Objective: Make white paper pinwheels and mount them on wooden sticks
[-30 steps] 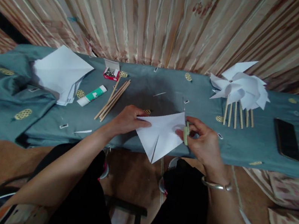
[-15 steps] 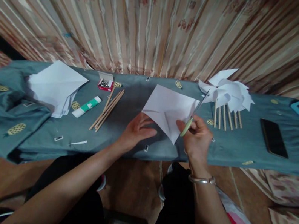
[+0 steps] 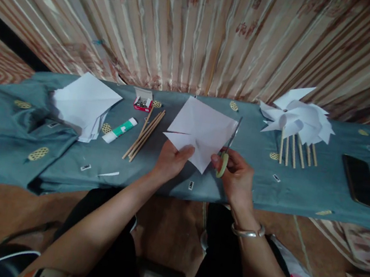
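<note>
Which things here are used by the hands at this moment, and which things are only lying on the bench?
In use:
- paper square, held by left hand
- scissors, in right hand

Lying about:
- paper stack
- glue stick
- wooden sticks
- pin box
- finished pinwheels
- phone

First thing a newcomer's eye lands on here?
The white paper square at centre, pinched by the left hand while the right hand holds green-handled scissors at its edge. Next, the cluster of white paper pinwheels on wooden sticks, far right on the teal cloth.
</note>
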A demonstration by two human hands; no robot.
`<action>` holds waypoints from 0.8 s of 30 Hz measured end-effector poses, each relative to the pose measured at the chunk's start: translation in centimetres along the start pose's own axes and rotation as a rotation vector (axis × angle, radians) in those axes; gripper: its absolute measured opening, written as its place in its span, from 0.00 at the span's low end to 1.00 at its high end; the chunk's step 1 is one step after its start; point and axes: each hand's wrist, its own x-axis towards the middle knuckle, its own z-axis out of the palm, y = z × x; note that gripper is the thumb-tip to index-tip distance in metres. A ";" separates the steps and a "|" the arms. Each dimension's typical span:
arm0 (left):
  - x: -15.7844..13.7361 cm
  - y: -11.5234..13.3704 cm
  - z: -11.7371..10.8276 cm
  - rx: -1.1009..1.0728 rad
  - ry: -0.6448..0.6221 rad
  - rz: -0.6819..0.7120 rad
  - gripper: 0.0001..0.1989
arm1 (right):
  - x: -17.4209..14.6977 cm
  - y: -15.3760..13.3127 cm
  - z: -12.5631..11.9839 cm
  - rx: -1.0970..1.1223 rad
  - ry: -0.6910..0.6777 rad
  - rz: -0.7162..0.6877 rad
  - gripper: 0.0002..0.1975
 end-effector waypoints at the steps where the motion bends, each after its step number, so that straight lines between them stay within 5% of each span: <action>1: 0.3 0.3 -0.4 0.033 0.027 0.035 0.14 | -0.4 -0.1 -0.1 -0.039 -0.046 0.016 0.23; 11: 2.8 2.2 -3.0 0.052 0.189 0.132 0.25 | -3.2 0.6 -1.4 -0.168 -0.572 0.203 0.21; 24: 1.9 2.4 -1.7 0.087 0.133 0.127 0.22 | -2.8 0.6 -1.2 -0.135 -0.567 0.259 0.25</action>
